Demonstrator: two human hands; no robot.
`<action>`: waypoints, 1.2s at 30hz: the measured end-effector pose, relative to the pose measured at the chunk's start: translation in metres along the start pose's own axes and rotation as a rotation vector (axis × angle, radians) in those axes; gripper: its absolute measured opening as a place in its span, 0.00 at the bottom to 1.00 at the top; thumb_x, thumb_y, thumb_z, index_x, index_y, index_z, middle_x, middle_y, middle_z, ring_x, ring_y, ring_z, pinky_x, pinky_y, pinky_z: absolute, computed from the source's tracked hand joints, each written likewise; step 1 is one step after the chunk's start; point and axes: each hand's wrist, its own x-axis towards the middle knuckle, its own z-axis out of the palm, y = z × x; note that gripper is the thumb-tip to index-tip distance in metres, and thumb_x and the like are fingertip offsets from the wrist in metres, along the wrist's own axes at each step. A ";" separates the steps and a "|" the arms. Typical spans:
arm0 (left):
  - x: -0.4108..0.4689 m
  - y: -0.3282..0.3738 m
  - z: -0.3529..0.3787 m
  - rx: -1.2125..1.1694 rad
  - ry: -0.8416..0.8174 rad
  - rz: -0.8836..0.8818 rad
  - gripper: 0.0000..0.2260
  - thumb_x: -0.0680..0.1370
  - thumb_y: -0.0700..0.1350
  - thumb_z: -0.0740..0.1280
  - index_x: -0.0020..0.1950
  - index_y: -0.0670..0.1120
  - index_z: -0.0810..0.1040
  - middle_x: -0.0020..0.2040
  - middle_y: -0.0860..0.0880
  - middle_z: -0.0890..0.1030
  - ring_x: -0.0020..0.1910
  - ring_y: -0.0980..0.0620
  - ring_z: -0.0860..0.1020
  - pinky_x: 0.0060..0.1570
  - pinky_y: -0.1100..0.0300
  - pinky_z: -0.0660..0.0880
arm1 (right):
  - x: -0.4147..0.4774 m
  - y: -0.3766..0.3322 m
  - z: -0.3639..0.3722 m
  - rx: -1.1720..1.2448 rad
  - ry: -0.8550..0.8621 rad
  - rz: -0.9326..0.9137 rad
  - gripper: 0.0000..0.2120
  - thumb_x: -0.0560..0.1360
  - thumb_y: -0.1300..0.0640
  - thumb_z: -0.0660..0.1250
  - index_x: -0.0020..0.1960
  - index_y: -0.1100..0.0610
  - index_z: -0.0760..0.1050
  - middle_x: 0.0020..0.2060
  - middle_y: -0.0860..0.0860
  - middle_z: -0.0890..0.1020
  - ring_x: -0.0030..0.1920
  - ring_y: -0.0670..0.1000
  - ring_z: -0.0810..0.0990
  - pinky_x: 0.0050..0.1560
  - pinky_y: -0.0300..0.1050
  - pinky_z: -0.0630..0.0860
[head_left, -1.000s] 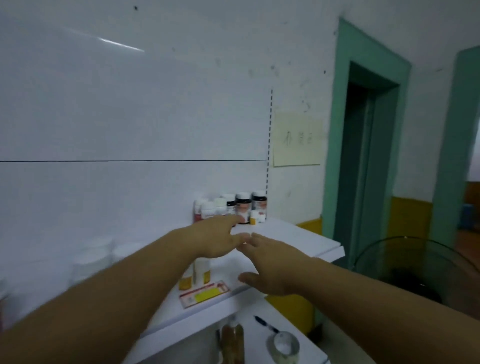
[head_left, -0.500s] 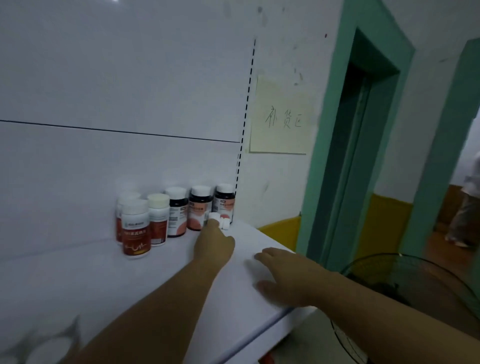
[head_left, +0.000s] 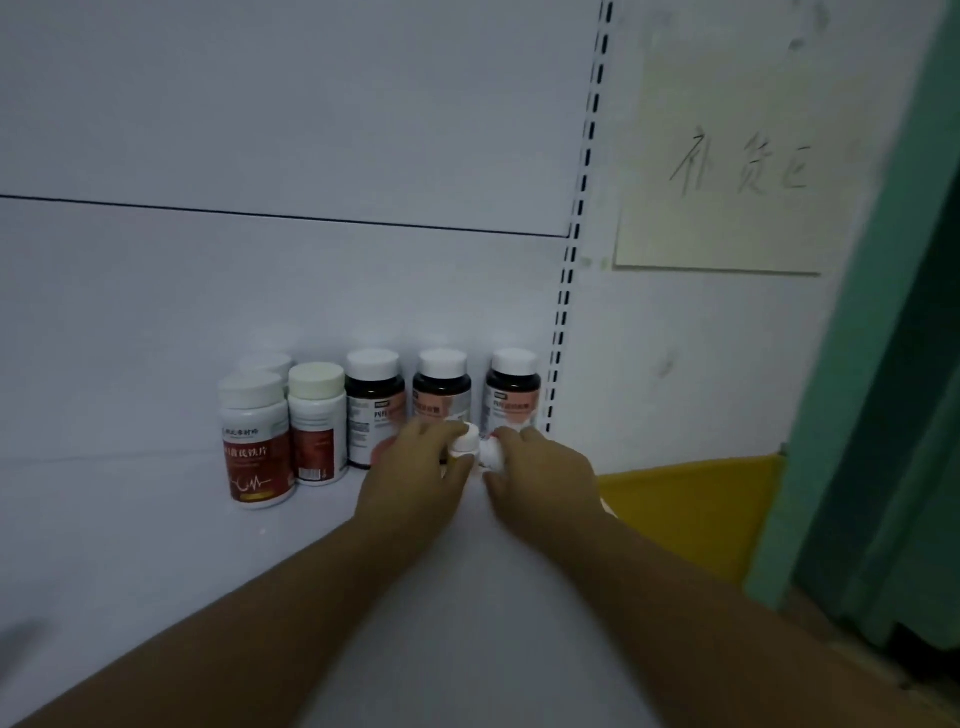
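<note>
Since half a second ago the right hand (head_left: 540, 478) has left its flat rest on the shelf and come forward to join the left hand (head_left: 415, 473) at the back of the board, and the camera has drawn closer to the row of bottles. Left fingers and thumb are curled round a small white bottle (head_left: 464, 444), pinching it from above and below; the right hand's fingers and thumb wrap a second small white bottle (head_left: 491, 453) just beside it, so the two little bottles sit touching or nearly so between the hands. Both stand low on the white shelf (head_left: 156, 545), directly in front of three dark bottles with white caps (head_left: 442, 387) lined up against the back panel. Further left stand a cream-capped white bottle (head_left: 317, 423) and a white bottle with a red label (head_left: 254, 441), with another white cap showing behind them. Right of the row a slotted shelf upright (head_left: 576, 234) runs up the wall, then a pale paper note (head_left: 737, 161) with handwritten characters, a yellow wall band (head_left: 691, 509) below it and a green door frame (head_left: 883, 364) at the edge
</note>
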 end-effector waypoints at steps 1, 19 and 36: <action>0.001 0.000 -0.001 -0.003 0.018 0.004 0.15 0.77 0.48 0.64 0.64 0.50 0.75 0.58 0.48 0.74 0.54 0.50 0.75 0.55 0.59 0.72 | 0.003 0.003 0.005 0.057 0.027 0.008 0.19 0.75 0.45 0.61 0.64 0.51 0.71 0.57 0.52 0.80 0.55 0.54 0.79 0.54 0.46 0.73; -0.009 0.019 -0.019 -0.261 -0.030 -0.198 0.11 0.73 0.43 0.71 0.55 0.50 0.77 0.51 0.47 0.81 0.48 0.51 0.79 0.50 0.58 0.77 | 0.005 0.016 -0.008 0.759 0.126 0.033 0.12 0.77 0.54 0.64 0.52 0.61 0.79 0.46 0.57 0.82 0.43 0.50 0.76 0.42 0.40 0.71; -0.053 0.004 -0.268 0.060 -0.150 -0.337 0.07 0.73 0.46 0.71 0.47 0.43 0.83 0.42 0.47 0.84 0.40 0.52 0.82 0.40 0.61 0.82 | -0.006 -0.159 -0.101 1.027 -0.430 -0.116 0.10 0.71 0.50 0.71 0.38 0.56 0.81 0.31 0.54 0.84 0.27 0.47 0.80 0.25 0.35 0.75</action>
